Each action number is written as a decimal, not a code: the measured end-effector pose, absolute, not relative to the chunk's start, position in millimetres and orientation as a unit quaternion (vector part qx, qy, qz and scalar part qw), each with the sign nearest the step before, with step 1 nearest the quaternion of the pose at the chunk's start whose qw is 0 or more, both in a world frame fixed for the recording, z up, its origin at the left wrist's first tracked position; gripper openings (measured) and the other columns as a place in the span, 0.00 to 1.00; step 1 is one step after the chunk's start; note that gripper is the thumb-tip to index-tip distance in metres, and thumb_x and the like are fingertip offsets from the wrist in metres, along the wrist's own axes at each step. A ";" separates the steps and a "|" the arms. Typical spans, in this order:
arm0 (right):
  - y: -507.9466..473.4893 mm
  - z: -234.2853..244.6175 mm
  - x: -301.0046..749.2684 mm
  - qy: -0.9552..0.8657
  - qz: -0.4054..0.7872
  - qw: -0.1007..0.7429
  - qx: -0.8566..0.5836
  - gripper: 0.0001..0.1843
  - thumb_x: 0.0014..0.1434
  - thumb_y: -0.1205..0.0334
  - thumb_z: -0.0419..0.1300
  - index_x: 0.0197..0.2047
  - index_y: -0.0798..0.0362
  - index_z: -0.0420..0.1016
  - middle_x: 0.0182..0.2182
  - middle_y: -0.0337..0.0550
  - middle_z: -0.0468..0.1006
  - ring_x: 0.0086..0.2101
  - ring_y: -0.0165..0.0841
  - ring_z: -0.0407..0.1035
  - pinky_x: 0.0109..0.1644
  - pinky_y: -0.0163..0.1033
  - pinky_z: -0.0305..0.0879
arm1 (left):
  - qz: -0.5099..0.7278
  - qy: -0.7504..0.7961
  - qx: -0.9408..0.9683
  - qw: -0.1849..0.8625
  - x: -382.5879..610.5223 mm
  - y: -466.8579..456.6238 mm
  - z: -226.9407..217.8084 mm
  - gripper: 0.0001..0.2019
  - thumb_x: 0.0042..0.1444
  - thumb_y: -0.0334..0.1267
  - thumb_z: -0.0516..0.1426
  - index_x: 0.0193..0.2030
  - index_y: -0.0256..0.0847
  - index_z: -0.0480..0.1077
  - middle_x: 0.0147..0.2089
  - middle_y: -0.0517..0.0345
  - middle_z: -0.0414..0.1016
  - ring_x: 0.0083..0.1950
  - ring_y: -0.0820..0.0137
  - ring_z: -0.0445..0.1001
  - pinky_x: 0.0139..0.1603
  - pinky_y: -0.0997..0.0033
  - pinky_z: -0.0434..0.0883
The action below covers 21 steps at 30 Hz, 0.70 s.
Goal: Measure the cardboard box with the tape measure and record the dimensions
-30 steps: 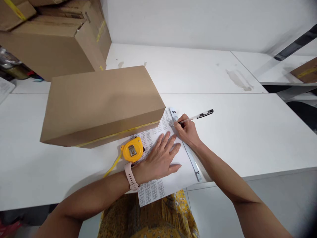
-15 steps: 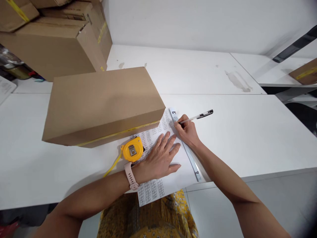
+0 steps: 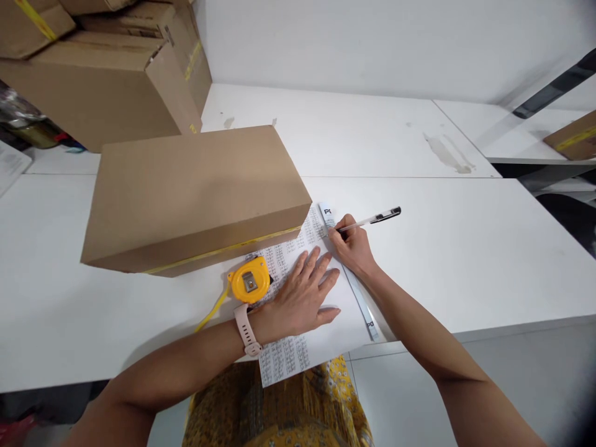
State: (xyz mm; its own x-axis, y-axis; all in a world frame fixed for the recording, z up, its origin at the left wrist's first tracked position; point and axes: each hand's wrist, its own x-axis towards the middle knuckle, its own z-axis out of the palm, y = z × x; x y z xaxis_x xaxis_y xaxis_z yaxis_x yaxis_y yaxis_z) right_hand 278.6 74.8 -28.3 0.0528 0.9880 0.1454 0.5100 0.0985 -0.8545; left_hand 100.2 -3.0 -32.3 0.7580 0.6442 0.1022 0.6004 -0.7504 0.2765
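My right hand (image 3: 352,246) is closed around a pen (image 3: 379,216), its tip down near the upper right of a sheet of paper (image 3: 342,323) covered in columns of handwriting. My left hand (image 3: 305,295) lies flat on the same sheet with its fingers spread. A yellow tape measure (image 3: 250,280) rests just left of that hand, a length of its yellow tape drawn out. Along the sheet's right side runs a pale blue printed edge (image 3: 356,292) of something beneath it. A closed cardboard box (image 3: 200,192) stands beyond my left hand, against the paper's far end.
More cardboard boxes (image 3: 107,87) are stacked at the back left of the white table (image 3: 456,248). Another box (image 3: 572,138) sits at the far right, near a dark bar (image 3: 556,84). The table's front edge runs close to my body.
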 end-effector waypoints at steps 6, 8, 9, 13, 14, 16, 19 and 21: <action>74.5 -28.3 279.9 -0.621 0.292 0.406 -0.604 0.10 0.56 0.59 0.58 0.29 0.47 0.59 0.18 0.29 0.61 0.21 0.27 0.55 0.26 0.36 0.51 | 0.095 0.335 0.932 0.104 99.7 -3.5 -32.3 0.37 0.67 0.59 0.53 0.71 0.32 0.59 0.77 0.33 0.50 0.79 0.41 0.39 0.77 0.43 0.40; 74.7 -28.8 280.0 -0.616 0.292 0.408 -0.608 0.10 0.57 0.58 0.58 0.29 0.47 0.60 0.18 0.29 0.62 0.21 0.28 0.56 0.26 0.36 0.52 | 0.094 0.334 0.932 0.105 99.7 -3.4 -32.5 0.36 0.67 0.59 0.53 0.71 0.32 0.59 0.77 0.33 0.50 0.80 0.42 0.39 0.77 0.43 0.40; 74.8 -29.1 280.0 -0.615 0.291 0.407 -0.610 0.10 0.57 0.58 0.58 0.29 0.48 0.59 0.18 0.29 0.62 0.21 0.28 0.56 0.27 0.36 0.53 | 0.093 0.334 0.932 0.106 99.7 -3.2 -32.4 0.36 0.67 0.59 0.53 0.71 0.32 0.59 0.77 0.33 0.50 0.80 0.42 0.39 0.77 0.43 0.40; 75.1 -29.7 280.5 -0.618 0.287 0.400 -0.612 0.09 0.57 0.59 0.58 0.29 0.48 0.59 0.18 0.29 0.62 0.21 0.27 0.56 0.27 0.36 0.53 | 0.090 0.334 0.932 0.110 100.0 -2.6 -31.5 0.37 0.67 0.59 0.53 0.71 0.31 0.59 0.77 0.32 0.50 0.80 0.41 0.39 0.77 0.43 0.39; 75.1 -29.6 280.7 -0.618 0.287 0.401 -0.612 0.09 0.57 0.59 0.58 0.29 0.48 0.59 0.18 0.29 0.62 0.21 0.27 0.56 0.27 0.36 0.53 | 0.090 0.334 0.932 0.110 100.0 -2.5 -31.3 0.36 0.67 0.59 0.53 0.71 0.31 0.59 0.77 0.32 0.49 0.79 0.41 0.39 0.77 0.43 0.40; 74.9 -29.4 281.2 -0.619 0.289 0.401 -0.611 0.09 0.56 0.59 0.58 0.29 0.48 0.59 0.18 0.29 0.62 0.21 0.27 0.56 0.26 0.36 0.53 | 0.091 0.334 0.932 0.109 99.8 -2.5 -31.4 0.36 0.67 0.59 0.53 0.71 0.31 0.59 0.77 0.31 0.49 0.79 0.41 0.39 0.77 0.42 0.40; 74.9 -29.6 281.3 -0.615 0.291 0.405 -0.611 0.10 0.57 0.60 0.58 0.29 0.48 0.59 0.18 0.29 0.62 0.21 0.27 0.56 0.26 0.36 0.52 | 0.096 0.333 0.932 0.110 99.5 -2.7 -32.3 0.37 0.67 0.59 0.53 0.71 0.31 0.59 0.77 0.31 0.49 0.79 0.40 0.39 0.77 0.42 0.40; 74.9 -30.4 280.8 -0.612 0.292 0.407 -0.612 0.10 0.57 0.59 0.59 0.29 0.48 0.60 0.19 0.30 0.62 0.21 0.28 0.56 0.27 0.36 0.53 | 0.097 0.332 0.932 0.110 99.4 -2.8 -33.0 0.37 0.67 0.59 0.53 0.71 0.31 0.59 0.77 0.32 0.50 0.79 0.41 0.39 0.77 0.43 0.40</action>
